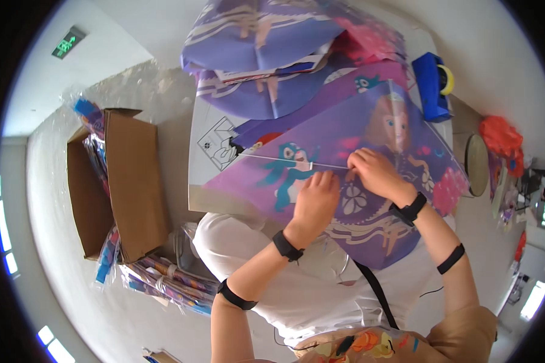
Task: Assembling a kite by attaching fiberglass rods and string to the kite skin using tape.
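Observation:
A purple kite (339,139) with cartoon prints lies across my lap and the near edge of the table. A thin white rod (272,158) runs crosswise over it, with a small white fitting (311,166) partway along. My left hand (318,196) is closed, its fingertips pinching the kite just below the rod, beside the fitting. To its right, my right hand (375,174) has its fingers curled round the rod over the middle of the kite. Its fingertips partly hide the rod's end there.
More folded purple kites (260,42) are piled on the white table (200,175). A blue tape dispenser (433,91) stands at its right edge. On the floor at left are an open cardboard box (136,187) and several plastic-wrapped bundles (169,281). A round stool (476,164) stands at right.

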A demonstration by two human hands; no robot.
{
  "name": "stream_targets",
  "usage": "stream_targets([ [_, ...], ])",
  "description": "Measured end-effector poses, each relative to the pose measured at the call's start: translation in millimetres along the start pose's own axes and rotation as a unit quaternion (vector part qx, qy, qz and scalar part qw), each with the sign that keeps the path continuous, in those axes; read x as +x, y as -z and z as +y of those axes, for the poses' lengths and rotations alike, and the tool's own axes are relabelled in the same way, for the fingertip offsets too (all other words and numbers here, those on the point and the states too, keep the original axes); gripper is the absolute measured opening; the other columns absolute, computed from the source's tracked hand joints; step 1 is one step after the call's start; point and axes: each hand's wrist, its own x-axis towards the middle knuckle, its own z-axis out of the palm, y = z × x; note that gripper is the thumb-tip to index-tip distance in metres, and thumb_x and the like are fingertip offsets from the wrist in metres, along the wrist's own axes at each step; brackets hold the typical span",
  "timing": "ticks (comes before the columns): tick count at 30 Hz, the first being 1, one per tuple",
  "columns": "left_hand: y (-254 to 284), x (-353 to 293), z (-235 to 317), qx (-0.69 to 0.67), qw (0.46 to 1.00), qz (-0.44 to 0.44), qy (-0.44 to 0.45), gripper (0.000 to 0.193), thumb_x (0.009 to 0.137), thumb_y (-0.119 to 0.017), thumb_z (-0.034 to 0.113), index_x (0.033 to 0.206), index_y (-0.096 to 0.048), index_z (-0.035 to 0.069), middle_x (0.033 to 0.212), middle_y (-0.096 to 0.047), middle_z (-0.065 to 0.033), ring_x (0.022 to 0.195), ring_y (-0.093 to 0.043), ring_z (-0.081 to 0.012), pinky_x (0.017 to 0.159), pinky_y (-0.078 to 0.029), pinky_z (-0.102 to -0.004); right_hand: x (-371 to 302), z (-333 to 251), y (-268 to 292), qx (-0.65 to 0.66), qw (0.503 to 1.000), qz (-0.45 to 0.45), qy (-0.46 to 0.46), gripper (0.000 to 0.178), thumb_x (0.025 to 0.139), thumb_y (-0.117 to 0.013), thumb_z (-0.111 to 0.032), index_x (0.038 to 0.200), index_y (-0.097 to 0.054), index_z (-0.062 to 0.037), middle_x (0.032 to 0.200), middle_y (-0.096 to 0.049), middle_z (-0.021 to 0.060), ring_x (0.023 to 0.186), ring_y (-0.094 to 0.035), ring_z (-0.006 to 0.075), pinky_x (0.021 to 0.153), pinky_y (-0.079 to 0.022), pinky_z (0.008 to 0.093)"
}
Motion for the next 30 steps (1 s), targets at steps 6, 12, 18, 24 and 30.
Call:
stream_targets([
  [6, -0.1, -6.5, -17.8, -0.078, 0.997, 0.003, 0.015, 0.028, 0.077, -0.066, 0.008, 0.105, -0.064, 0.003, 0.103, -0.059, -0.0072, 0.096, -0.059, -0.0248, 0.081, -0.051, -0.0376, 62.5, -2.7, 9.5, -0.077, 0.994, 0.050, 0.065, 0.012, 0.079, -0.054, -0.002, 0.091, -0.052, -0.0056, 0.090, -0.054, 0.0092, 0.092, -0.054, 0.0303, 0.078, -0.046, 0.0394],
  [12, 7.6, 4.6, -39.4, -0.079, 0.991, 0.102, 0.032, 0.025, 0.074, -0.065, 0.003, 0.098, -0.063, 0.004, 0.094, -0.057, -0.0067, 0.086, -0.058, -0.0250, 0.073, -0.047, -0.0361, 105.6, 1.0, -1.0, -0.107, 0.982, 0.056, 0.144, 0.014, 0.078, -0.053, 0.000, 0.090, -0.052, -0.0056, 0.090, -0.054, 0.0084, 0.092, -0.054, 0.0297, 0.079, -0.046, 0.0394],
  [18, 9.1, 10.0, -60.3, -0.030, 0.986, 0.140, 0.091, 0.019, 0.075, -0.064, 0.002, 0.094, -0.061, 0.006, 0.089, -0.054, -0.0065, 0.085, -0.055, -0.0248, 0.074, -0.043, -0.0368, 116.7, -1.5, -6.6, -0.134, 0.978, 0.050, 0.152, 0.014, 0.078, -0.054, 0.001, 0.090, -0.052, -0.0052, 0.091, -0.054, 0.0082, 0.091, -0.054, 0.0290, 0.080, -0.045, 0.0386],
  [24, 1.9, 6.9, -60.1, -0.020, 0.987, 0.135, 0.078, 0.014, 0.075, -0.060, 0.007, 0.088, -0.057, 0.005, 0.087, -0.052, -0.0091, 0.087, -0.054, -0.0256, 0.075, -0.043, -0.0359, 119.1, -5.0, -10.6, -0.149, 0.974, 0.061, 0.162, 0.014, 0.079, -0.053, 0.001, 0.091, -0.053, -0.0047, 0.091, -0.054, 0.0080, 0.091, -0.054, 0.0280, 0.080, -0.044, 0.0373],
  [30, 7.7, 11.1, -54.4, -0.055, 0.988, 0.131, 0.065, 0.022, 0.070, -0.065, 0.000, 0.090, -0.060, 0.006, 0.088, -0.054, -0.0068, 0.085, -0.055, -0.0250, 0.073, -0.044, -0.0359, 111.7, -9.5, 6.5, -0.153, 0.974, 0.043, 0.162, 0.013, 0.079, -0.052, -0.001, 0.091, -0.053, -0.0042, 0.092, -0.054, 0.0088, 0.091, -0.054, 0.0280, 0.082, -0.043, 0.0372],
])
